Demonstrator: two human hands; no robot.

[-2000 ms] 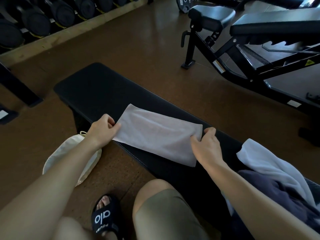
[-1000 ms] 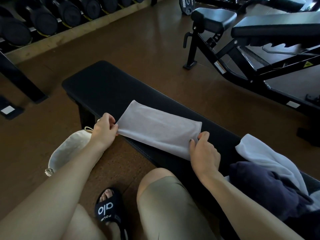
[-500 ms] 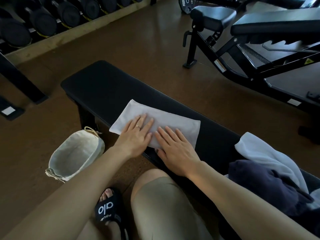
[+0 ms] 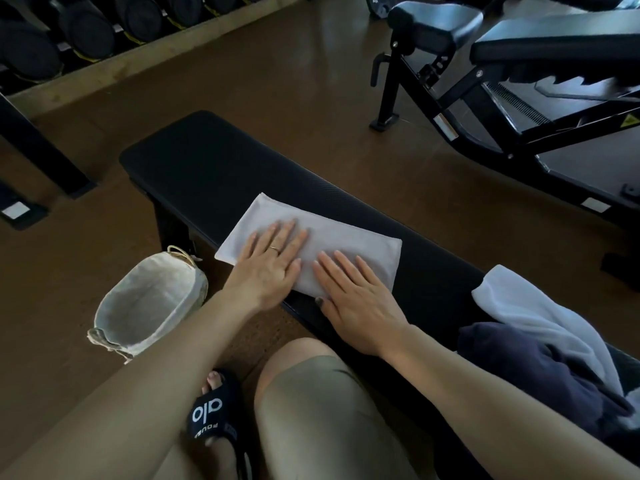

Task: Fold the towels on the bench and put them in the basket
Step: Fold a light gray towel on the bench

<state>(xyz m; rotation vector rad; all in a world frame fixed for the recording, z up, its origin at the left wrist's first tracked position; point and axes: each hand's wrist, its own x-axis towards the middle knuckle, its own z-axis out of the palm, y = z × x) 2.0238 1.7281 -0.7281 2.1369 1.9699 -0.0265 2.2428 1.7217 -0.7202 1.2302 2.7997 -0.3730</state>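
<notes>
Folded pale grey rectangular towel (image 4: 349,242) lying flat across the near edge of the long black padded flat bench (image 4: 214,168), roughly at mid-length, long side running along the bench

Left hand (image 4: 268,268) pressed palm-down on the left half of the folded towel, fingers spread and straight, gripping nothing; thin ring on one finger. Right hand (image 4: 356,299) likewise flat and open on the right half, fingertips on the cloth, heel of the palm over the bench's near edge, thumb off the cloth against the black padding. Both hands just beside each other, not quite touching

Off-white fabric basket with a drawstring rim (image 4: 149,303) standing on the brown floor just left of the bench and below its near edge, close to the left forearm, mouth open; nothing visible inside

Farther right on the bench, well apart from the folded one, crumpled white towel (image 4: 533,313) draped partly over a bunched dark navy towel (image 4: 540,372), both unfolded and touching

Below, bent knee in olive-tan shorts (image 4: 322,403) and a foot in a black slide sandal with white lettering (image 4: 214,414) on the floor

Behind, adjustable black incline bench (image 4: 519,57) at upper right, row of black dumbbells on a rack (image 4: 86,32) at upper left
</notes>
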